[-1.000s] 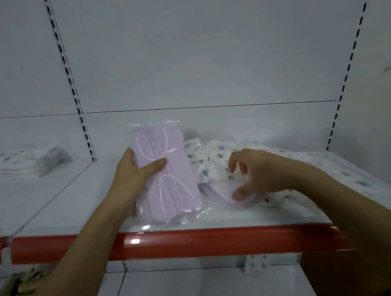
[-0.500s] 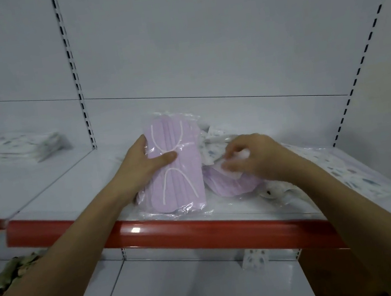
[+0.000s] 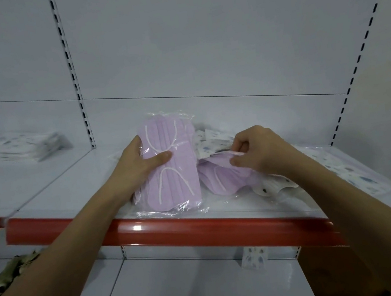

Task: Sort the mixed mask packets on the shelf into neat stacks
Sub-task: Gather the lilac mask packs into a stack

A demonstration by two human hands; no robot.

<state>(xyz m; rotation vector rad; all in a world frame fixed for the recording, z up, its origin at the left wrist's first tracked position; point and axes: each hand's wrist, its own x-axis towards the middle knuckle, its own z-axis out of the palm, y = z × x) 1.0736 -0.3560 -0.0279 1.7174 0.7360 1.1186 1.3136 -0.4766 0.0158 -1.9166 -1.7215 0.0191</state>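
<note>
A clear packet of lilac masks stands tilted on the white shelf. My left hand grips its left side, thumb across the front. To its right lies a second lilac packet, whose upper edge my right hand pinches between thumb and fingers. White printed mask packets lie mixed behind both, and more printed packets stretch along the shelf to the right.
A neat stack of printed packets sits on the neighbouring shelf at the left, beside a lilac stack at the frame edge. A red front rail borders the shelf. One printed packet lies on the lower shelf, and green items at lower left.
My right hand rose from lying over the pile and took the second lilac packet's edge in a pinch. My left hand kept the first lilac packet, raising it slightly.
</note>
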